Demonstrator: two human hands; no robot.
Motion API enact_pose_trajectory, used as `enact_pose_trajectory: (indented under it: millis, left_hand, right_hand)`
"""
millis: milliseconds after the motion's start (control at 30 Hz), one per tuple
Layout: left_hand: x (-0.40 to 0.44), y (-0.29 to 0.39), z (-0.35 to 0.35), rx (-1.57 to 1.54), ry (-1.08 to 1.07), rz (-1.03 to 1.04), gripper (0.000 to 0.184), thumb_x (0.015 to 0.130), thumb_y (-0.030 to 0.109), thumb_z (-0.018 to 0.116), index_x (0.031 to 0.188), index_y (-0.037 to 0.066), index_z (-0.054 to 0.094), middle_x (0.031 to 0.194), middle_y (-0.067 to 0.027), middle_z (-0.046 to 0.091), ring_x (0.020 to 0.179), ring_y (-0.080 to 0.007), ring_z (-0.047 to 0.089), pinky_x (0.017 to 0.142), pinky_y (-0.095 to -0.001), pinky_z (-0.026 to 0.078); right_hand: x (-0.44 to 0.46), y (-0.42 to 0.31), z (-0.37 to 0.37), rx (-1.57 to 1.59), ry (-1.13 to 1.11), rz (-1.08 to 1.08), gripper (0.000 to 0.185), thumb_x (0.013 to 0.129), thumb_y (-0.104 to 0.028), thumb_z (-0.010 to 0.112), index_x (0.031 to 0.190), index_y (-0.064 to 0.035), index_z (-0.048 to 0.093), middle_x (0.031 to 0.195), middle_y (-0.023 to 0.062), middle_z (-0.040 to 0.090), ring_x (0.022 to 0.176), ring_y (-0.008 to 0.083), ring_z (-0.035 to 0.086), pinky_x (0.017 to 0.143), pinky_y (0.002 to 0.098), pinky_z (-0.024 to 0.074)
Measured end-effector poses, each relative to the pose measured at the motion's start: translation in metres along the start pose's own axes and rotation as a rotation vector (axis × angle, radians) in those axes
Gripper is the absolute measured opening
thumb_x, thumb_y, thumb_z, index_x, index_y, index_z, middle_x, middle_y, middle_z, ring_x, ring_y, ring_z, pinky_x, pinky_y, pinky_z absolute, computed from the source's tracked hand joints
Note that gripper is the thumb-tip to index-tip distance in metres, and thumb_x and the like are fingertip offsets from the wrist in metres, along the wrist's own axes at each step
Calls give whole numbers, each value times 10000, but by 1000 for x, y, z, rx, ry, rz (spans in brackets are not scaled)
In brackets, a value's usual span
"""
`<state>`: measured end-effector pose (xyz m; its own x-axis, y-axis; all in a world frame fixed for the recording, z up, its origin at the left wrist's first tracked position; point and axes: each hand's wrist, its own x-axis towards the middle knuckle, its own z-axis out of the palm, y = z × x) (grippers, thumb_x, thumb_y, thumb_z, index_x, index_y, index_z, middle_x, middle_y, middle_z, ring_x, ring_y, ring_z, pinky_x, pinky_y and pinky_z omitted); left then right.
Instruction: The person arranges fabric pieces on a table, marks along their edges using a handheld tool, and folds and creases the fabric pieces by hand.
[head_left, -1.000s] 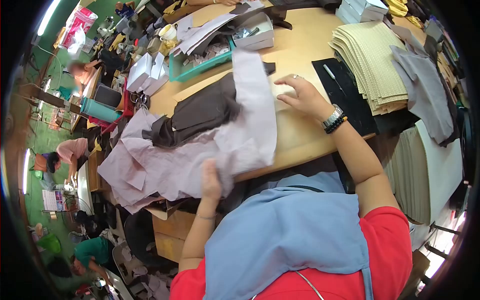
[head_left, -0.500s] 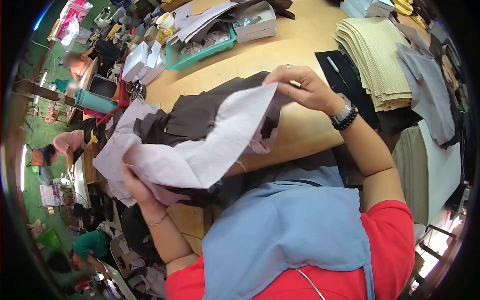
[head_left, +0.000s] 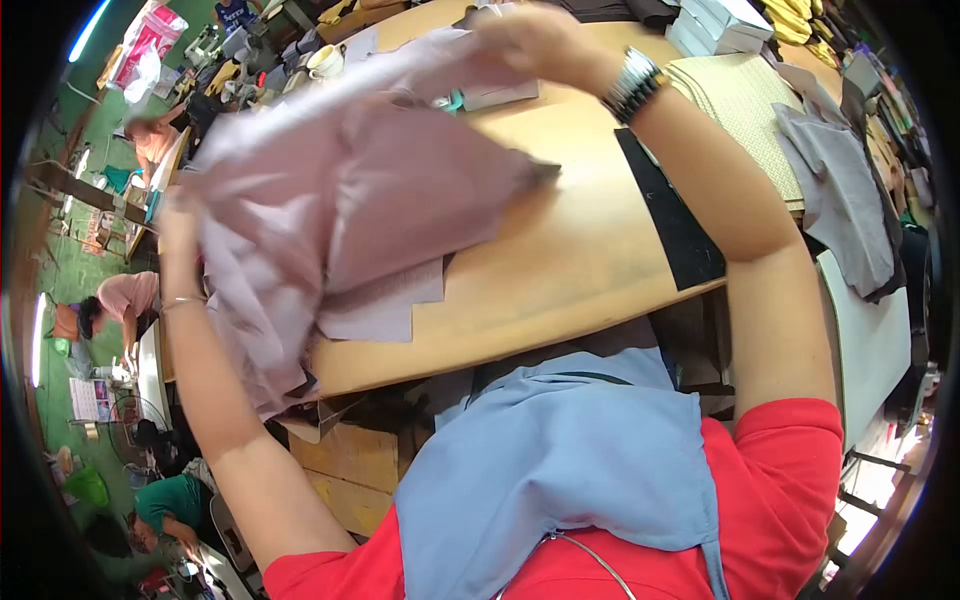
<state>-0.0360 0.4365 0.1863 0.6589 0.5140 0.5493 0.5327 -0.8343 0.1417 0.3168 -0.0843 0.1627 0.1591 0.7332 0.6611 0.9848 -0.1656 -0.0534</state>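
A large sheet of mauve-grey fabric (head_left: 400,190) hangs lifted and spread between my two hands, smeared by motion. My right hand (head_left: 540,42) is raised at the far side of the table and pinches the fabric's upper right edge. At the left, my left hand (head_left: 180,215) is closed on the fabric's left edge, its fingers blurred. Lower folds of the fabric reach over the table's left end, where another mauve piece with a straight edge (head_left: 385,322) lies flat. A dark scrap (head_left: 540,175) shows at the fabric's right corner.
The wooden table (head_left: 560,240) curves in front of me. A stack of cream quilted sheets (head_left: 740,120), a black cloth (head_left: 670,230) and grey cloth (head_left: 840,190) are to the right. Pale blue boxes (head_left: 715,25) stand behind. Other people sit at work on the left.
Both hands have moved up and apart, away from my body. The fabric, bunched and low before, is now raised and spread wide, covering the teal tray and dark cloth behind it.
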Motion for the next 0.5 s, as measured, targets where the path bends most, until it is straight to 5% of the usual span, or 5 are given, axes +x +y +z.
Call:
enact_pose_trajectory:
  millis: [67, 133, 267, 333, 500]
  left_hand:
    - [34, 14, -90, -104, 138, -451, 429, 874, 305, 632, 1142, -30, 624, 988, -222, 674, 864, -304, 631, 766, -456, 483]
    - [6, 1, -148, 110, 608, -248, 351, 902, 234, 592, 1173, 13, 632, 1158, -190, 659, 1017, -277, 636, 842, -414, 489]
    - [-138, -4, -178, 1380, 422, -54, 418, 946, 89, 518, 1362, 110, 550, 1351, -112, 589, 1262, -284, 536, 1074, -475, 364]
    - [-234, 1, -144, 1315, 298, 37, 438, 969, 167, 560, 1397, 80, 521, 1366, -111, 583, 1271, -297, 536, 1099, -470, 359]
    - [-329, 188, -98, -722, -996, -296, 361, 756, 54, 767, 1091, 25, 636, 1082, -62, 649, 941, -157, 607, 885, -310, 478]
  right_hand:
    - [32, -19, -33, 121, 219, -105, 92, 885, -101, 623, 962, -65, 660, 848, 127, 671, 755, 291, 656, 704, 385, 532]
    - [43, -36, -57, 152, 411, -199, 69, 887, -65, 627, 939, -47, 668, 869, 112, 677, 778, 275, 658, 706, 357, 531]
    - [-6, -48, -60, 62, 363, -161, 62, 858, -10, 658, 912, -37, 673, 887, 95, 689, 783, 229, 648, 729, 332, 524]
    - [-56, -33, -34, 206, 299, -89, 97, 849, -45, 669, 932, -89, 692, 926, 80, 690, 806, 249, 650, 748, 352, 525]
    - [-190, -25, 10, 215, -144, 118, 142, 837, -47, 669, 949, -121, 716, 1071, 62, 688, 1005, 282, 633, 856, 384, 516]
